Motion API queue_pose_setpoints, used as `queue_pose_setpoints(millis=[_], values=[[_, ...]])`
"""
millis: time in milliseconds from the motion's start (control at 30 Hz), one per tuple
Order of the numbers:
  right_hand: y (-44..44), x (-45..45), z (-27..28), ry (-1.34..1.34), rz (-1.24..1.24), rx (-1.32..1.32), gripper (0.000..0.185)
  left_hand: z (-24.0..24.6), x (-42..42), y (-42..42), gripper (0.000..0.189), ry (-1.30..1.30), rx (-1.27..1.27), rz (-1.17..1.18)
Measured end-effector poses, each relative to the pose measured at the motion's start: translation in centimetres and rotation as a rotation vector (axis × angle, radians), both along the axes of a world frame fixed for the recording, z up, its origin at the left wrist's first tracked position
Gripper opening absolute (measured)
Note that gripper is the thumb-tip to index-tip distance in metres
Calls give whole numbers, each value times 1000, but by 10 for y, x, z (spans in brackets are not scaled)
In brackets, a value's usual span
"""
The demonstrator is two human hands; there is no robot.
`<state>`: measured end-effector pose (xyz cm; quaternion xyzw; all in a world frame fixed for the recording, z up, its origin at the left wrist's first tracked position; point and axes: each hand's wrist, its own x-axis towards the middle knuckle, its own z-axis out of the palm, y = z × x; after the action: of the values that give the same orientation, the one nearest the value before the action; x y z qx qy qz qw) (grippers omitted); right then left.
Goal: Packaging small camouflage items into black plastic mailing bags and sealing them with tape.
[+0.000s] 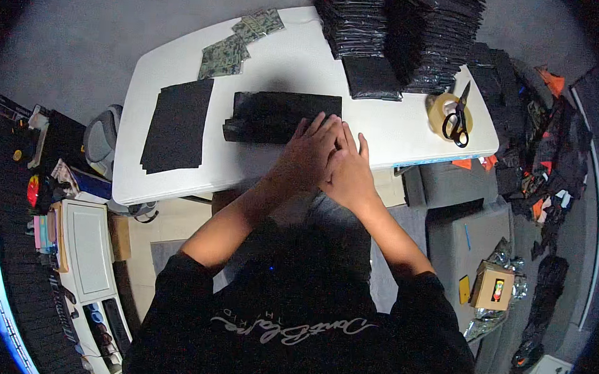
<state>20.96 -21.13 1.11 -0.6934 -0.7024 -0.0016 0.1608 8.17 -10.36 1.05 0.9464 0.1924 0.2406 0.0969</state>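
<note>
A folded black fabric piece [278, 113] lies crosswise on the white table [218, 155], before me. My left hand [310, 146] rests over its right end, fingers extended. Close against it, my right hand [350, 164] touches the same end near the table's front edge; the two hands' fingertips meet or overlap. Whether either hand pinches the fabric is hidden. To the left lies a flat stack of black sheets [178, 126]. Behind are camouflage-patterned packets [224, 56]. A black plastic-wrapped packet [374, 77] lies behind and to the right of the hands.
Tall stacks of black wrapped packets [355, 21] stand at the back right. Black-handled scissors [459, 120] lie on a roll of clear tape [440, 111] near the right end. A grey sofa [450, 187] holds a cardboard box [493, 288]. A white cabinet [89, 250] stands left.
</note>
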Motion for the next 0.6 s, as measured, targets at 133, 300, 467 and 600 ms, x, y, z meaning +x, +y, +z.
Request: queue_pose_setpoints(millis=[133, 300, 467, 600], values=[[0, 3, -10, -39, -37, 23, 64, 0, -8, -5, 58, 122, -55, 83], [1, 6, -11, 104, 53, 96, 69, 0, -45, 27, 55, 279, 182, 111], [-3, 12, 4, 266, 74, 169, 73, 30, -80, 47, 30, -144, -7, 97], [2, -6, 9, 261, 93, 288, 71, 44, -138, 40, 14, -398, -812, 73]])
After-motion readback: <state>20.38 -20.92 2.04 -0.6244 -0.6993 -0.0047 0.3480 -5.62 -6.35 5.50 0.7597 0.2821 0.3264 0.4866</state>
